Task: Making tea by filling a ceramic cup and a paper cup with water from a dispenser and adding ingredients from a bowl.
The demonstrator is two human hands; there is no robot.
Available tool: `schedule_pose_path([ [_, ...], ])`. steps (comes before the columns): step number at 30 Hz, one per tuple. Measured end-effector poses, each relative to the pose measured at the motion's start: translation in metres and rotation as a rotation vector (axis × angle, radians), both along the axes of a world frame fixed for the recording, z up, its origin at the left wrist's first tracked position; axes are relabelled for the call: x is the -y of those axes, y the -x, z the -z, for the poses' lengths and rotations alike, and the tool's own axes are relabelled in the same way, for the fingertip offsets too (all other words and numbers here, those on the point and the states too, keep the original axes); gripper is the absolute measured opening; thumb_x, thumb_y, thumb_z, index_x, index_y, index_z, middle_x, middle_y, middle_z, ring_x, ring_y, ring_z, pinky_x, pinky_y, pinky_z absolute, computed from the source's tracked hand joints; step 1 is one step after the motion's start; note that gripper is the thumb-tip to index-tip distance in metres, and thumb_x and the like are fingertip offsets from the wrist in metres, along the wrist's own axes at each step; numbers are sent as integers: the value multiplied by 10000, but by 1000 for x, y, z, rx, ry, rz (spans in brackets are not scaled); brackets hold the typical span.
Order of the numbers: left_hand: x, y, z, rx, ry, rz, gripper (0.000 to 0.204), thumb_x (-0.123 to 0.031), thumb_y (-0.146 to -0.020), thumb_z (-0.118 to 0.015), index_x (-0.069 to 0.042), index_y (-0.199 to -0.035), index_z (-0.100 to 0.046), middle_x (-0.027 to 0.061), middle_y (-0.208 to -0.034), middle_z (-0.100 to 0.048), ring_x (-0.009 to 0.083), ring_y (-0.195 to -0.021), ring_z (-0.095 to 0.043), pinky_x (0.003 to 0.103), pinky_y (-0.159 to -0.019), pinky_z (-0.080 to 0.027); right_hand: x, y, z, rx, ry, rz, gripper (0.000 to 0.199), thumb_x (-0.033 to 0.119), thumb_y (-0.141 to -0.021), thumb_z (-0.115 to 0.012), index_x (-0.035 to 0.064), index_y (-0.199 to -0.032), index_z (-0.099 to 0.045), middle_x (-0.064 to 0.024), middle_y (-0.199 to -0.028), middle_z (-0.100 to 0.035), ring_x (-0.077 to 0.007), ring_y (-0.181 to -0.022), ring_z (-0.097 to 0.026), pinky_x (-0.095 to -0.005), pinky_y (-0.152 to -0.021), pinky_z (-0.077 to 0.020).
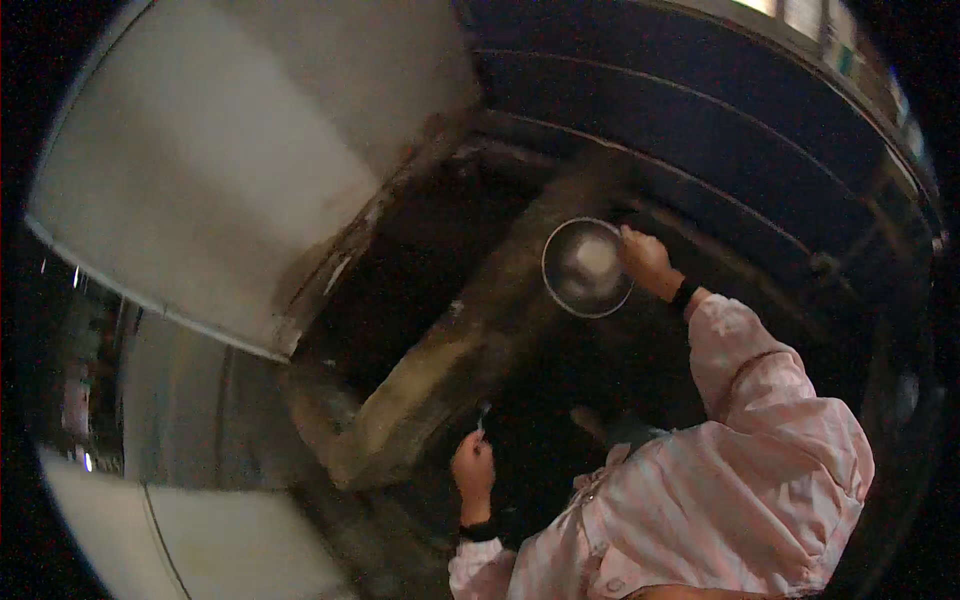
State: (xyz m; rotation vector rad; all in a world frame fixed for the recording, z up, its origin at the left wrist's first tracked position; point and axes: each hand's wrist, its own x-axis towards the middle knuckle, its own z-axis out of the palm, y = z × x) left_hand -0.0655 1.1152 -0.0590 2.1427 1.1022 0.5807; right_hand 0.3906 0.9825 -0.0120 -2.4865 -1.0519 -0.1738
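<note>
In the head view, the right hand (pixel 648 258) has its grip clamped on the right rim of a round bowl (pixel 588 285), located beyond the left hand (pixel 472 468). The left grip pinches a thin object (pixel 482 418), too blurred to identify. A ledge (pixel 410 390) lies left of the bowl.

Grimy work area, stained pale panel (pixel 230 130)

Dim room, heavy shadow. Large flat pale-grey panel (pixel 260 130), brown-stained along its lower right edge, upper left. Dark blue wall (pixel 680 105) with thin light lines, upper right — bright window-like strip (pixel 803 18) above. Worn tan-brown ledge (pixel 415 385) beside black recess (pixel 430 235) — smooth off-white panel (pixel 235 540) lower left.
</note>
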Motion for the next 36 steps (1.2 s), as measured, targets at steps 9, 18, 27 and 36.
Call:
schedule_pose_path([
  [9,84,-100,-35,-51,679,645,253,-64,-803,-547,-24,-1047,-490,80,-744,-632,113,-536,-565,243,-468,-437,174,213,33,-549,-243,316,264,146,-788,-513,-2,-1004,-549,-219,-762,-612,-394,-705,-603,-459,-601,-469],
  [18,42,-122,-92,-294,763,1118,294,-77,-805,-565,-13,-1057,-428,106,-740,-604,146,-534,-587,269,-439,-465,164,332,-38,-476,-422,806,366,166,-734,-499,14,-1065,-538,-236,-821,-614,-414,-781,-595,-487,-690,-467],
  [27,-6,-217,-189,-415,1051,1547,285,-199,-917,-483,-49,-1151,-419,121,-900,-608,165,-688,-617,267,-548,-498,108,363,-161,-516,-746,1209,349,169,-756,-541,-34,-1040,-541,-197,-792,-629,-295,-627,-632,-383,-586,-512],
  [36,-30,-340,-185,-518,320,1975,322,-223,-855,-606,-25,-1090,-511,114,-821,-634,165,-687,-611,287,-600,-487,69,339,-113,-618,-1196,1527,349,93,-729,-592,-75,-1029,-533,-150,-801,-604,-213,-606,-623,-341,-462,-537],
])
